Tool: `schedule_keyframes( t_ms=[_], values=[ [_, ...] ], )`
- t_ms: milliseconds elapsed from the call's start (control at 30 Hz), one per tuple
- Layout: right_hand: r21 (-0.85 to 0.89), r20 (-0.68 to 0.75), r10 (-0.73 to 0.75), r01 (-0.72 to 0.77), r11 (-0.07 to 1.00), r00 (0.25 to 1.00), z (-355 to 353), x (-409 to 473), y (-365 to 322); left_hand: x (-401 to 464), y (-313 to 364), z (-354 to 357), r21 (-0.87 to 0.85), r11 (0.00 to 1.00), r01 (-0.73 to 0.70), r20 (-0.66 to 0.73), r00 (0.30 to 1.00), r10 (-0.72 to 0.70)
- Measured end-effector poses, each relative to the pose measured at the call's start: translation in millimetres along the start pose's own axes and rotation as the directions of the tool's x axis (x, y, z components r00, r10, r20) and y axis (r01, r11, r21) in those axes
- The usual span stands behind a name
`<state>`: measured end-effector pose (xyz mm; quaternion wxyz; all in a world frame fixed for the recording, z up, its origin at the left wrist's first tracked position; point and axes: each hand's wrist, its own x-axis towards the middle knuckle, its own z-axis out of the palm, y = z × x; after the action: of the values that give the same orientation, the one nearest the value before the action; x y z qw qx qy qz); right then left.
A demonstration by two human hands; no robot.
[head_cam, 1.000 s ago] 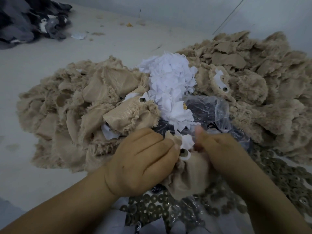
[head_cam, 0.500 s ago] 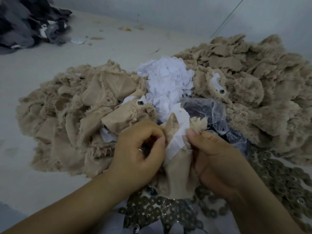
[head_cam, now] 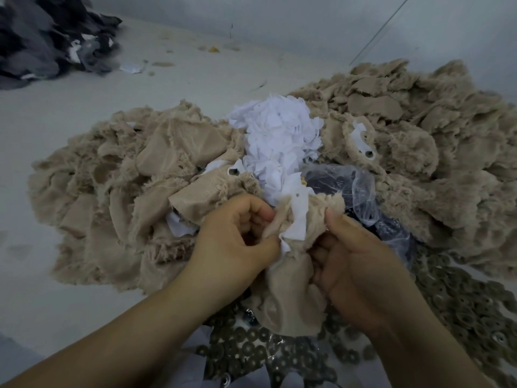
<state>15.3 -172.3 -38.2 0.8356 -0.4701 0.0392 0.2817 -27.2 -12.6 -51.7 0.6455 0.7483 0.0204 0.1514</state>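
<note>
Left grip [head_cam: 232, 242] and right grip [head_cam: 355, 264] pinch beige fabric [head_cam: 288, 303] above pale tabletop [head_cam: 195, 79] by grey wall [head_cam: 279, 18].

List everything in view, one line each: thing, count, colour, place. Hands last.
held plush piece: one, beige with a white patch, between both hands
left plush pile: one, beige, left of centre
right plush pile: one, beige, right side
white patch heap: one, white, between the piles
plastic bag: one, clear, beyond the right hand
round discs: many, dark, near edge and right
dark cloth pile: one, grey-black, far left corner
surface: one, pale grey, underneath
left hand: one, bare, pinches the piece
right hand: one, bare, grips the piece
</note>
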Motion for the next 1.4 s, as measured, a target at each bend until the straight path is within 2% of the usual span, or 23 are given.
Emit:
schedule_keyframes(
  t_ms=[100,200,367,633,767,900,1033,1100,1267,1400],
  values=[
    [0.0,-0.041,-0.023,0.023,1.0,0.999,-1.1,1.1,0.9,-0.7,0.3,-1.1,-0.09,0.996,0.005,-0.018,1.0,-0.006],
    [-0.029,-0.029,0.058,-0.058,0.998,0.998,-0.4,1.4,0.7,-2.7,1.8,0.4,-0.131,0.991,-0.023,-0.034,0.999,0.019],
    [-0.159,0.051,0.169,-0.159,0.974,0.984,0.5,-0.4,3.3,-3.4,3.2,2.2,-0.083,0.995,-0.063,-0.123,0.991,0.053],
    [-0.33,0.037,0.107,-0.088,0.94,0.994,-6.2,-1.7,3.1,-6.7,5.1,5.3,-0.02,0.988,-0.153,-0.101,0.984,0.15],
    [-0.237,-0.009,0.013,-0.014,0.971,1.0,-6.9,1.9,5.3,-5.7,3.1,5.5,-0.024,0.991,-0.133,-0.123,0.984,0.129],
    [-0.128,0.034,0.009,-0.005,0.992,0.999,-3.9,-0.1,2.1,-4.6,0.3,3.9,-0.025,0.99,-0.137,-0.107,0.985,0.134],
    [-0.279,-0.008,0.054,-0.054,0.959,0.999,-4.9,0.0,-1.1,-4.8,-1.6,2.6,0.094,0.969,-0.229,-0.092,0.967,0.238],
    [-0.294,-0.011,0.057,-0.057,0.954,0.998,-5.5,0.0,-2.0,-3.9,-3.1,1.2,0.18,0.939,-0.293,-0.066,0.949,0.309],
    [-0.388,0.047,-0.032,0.048,0.921,0.998,-6.1,-3.2,-0.4,-2.7,-3.7,-0.1,0.28,0.895,-0.348,-0.049,0.926,0.375],
    [-0.385,0.104,-0.097,0.13,0.914,0.99,-6.5,-4.3,3.1,-3.6,-3.0,0.9,0.258,0.892,-0.371,-0.062,0.915,0.398]
  ],
)
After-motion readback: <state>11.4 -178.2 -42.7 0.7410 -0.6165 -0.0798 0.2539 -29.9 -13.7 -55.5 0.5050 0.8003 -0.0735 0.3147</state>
